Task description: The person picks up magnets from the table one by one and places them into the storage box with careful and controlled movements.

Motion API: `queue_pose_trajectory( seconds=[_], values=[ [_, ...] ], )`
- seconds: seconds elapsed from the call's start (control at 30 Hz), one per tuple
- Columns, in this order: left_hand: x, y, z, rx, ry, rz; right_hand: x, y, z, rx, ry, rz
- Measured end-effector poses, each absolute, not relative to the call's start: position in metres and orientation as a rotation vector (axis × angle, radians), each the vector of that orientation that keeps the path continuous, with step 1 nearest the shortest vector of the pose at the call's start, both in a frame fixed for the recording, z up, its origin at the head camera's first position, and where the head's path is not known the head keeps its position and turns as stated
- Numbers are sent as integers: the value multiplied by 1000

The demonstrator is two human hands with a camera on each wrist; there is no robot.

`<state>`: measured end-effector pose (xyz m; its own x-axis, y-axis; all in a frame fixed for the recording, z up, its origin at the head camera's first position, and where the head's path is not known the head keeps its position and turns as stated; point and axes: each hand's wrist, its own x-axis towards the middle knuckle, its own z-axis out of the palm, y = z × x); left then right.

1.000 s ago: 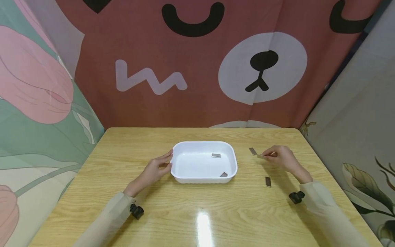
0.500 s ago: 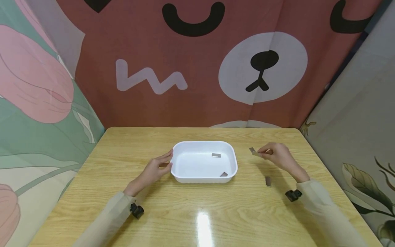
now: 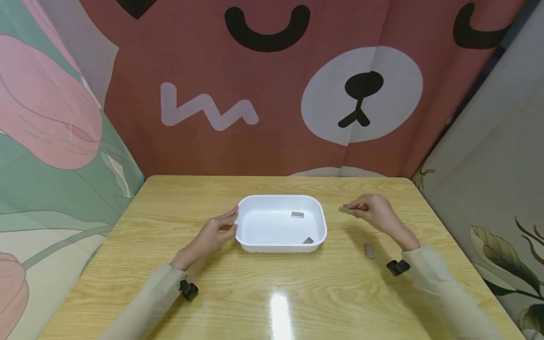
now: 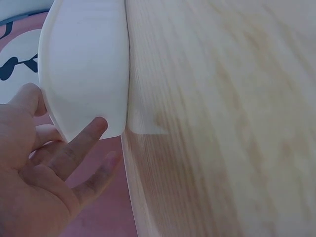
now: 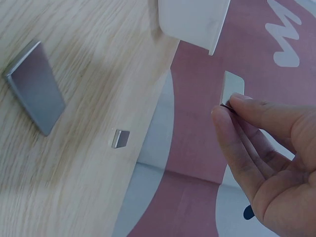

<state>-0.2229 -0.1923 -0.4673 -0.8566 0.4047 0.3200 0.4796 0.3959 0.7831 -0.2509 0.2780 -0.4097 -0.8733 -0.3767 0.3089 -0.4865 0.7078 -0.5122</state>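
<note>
R hand (image 5: 279,173) at R of view pinches a thin rect. metal plate (image 5: 234,88) by its lower end btw thumb & fingertip, the pc. tilted & seen against the dusty-red fabric backdrop (image 5: 197,163). On the wood-grain worktop (image 5: 94,182), a 2nd metal plate (image 5: 38,91) lies flat at upper L, looking biggest, w/ a 3rd metal plate (image 5: 121,138) well apart from it, near the worktop's edge. White tub (image 5: 192,22) is cut off by top of view, its corner above the held pc.; backdrop has a white zigzag (image 5: 284,34) top R.
</note>
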Motion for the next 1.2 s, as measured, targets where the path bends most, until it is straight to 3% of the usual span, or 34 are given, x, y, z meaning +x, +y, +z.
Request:
queue_pose_trajectory(
  seconds=[1.2],
  values=[
    [-221, -191, -463, -815, -2570, -1445, -255, 240, -403, 794, -2687, 916]
  ],
)
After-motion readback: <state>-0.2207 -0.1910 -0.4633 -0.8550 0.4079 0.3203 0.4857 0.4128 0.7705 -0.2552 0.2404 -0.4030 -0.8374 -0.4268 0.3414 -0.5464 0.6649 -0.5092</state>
